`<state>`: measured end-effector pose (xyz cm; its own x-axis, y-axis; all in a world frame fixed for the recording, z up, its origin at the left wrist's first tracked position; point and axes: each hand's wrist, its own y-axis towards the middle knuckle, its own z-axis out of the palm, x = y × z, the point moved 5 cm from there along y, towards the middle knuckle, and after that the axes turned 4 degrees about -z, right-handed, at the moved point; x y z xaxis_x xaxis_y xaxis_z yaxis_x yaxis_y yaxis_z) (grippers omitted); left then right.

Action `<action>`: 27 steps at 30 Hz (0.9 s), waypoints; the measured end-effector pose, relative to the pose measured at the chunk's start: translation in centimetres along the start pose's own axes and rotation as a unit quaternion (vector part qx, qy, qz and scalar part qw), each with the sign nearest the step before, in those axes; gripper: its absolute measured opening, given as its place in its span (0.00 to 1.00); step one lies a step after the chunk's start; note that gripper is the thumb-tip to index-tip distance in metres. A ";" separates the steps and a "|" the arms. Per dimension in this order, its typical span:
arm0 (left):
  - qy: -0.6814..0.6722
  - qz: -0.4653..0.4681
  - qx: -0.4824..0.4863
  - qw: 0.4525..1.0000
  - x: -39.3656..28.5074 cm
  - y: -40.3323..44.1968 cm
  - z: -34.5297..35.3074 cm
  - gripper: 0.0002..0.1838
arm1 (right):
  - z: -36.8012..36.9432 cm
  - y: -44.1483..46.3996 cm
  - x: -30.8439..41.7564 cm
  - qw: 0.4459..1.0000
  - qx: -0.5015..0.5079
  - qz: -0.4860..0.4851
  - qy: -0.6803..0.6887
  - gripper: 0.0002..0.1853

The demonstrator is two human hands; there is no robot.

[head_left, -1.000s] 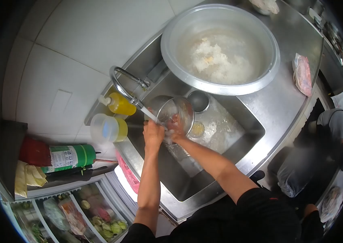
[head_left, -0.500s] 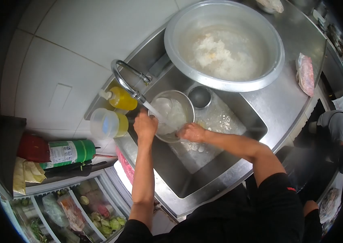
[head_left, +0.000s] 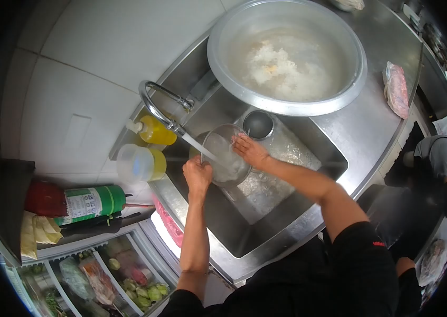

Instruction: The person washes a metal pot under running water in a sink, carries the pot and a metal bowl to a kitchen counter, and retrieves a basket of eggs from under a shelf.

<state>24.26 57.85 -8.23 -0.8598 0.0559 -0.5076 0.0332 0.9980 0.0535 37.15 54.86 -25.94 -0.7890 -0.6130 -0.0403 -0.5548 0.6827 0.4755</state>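
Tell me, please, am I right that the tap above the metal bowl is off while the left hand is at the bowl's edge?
Not quite: the head view shows the tap running, its stream falling into the metal bowl. The left hand is indeed at the bowl's edge.

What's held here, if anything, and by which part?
The left grip holds the metal bowl at its edge; whether the right grip holds it cannot be told.

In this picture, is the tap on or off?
On: a stream of water falls from the tap into the bowl.
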 end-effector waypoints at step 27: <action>0.053 -0.008 -0.014 0.998 -0.1 4.7 -2.4 0.09 | -5.3 0.3 2.3 0.945 0.120 -0.084 0.293 0.12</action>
<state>23.29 62.45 -5.90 -0.9095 0.0350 -0.4142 0.0058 0.9974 0.0716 36.60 51.52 -21.21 -0.4422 -0.7873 0.4297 -0.7582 0.5841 0.2899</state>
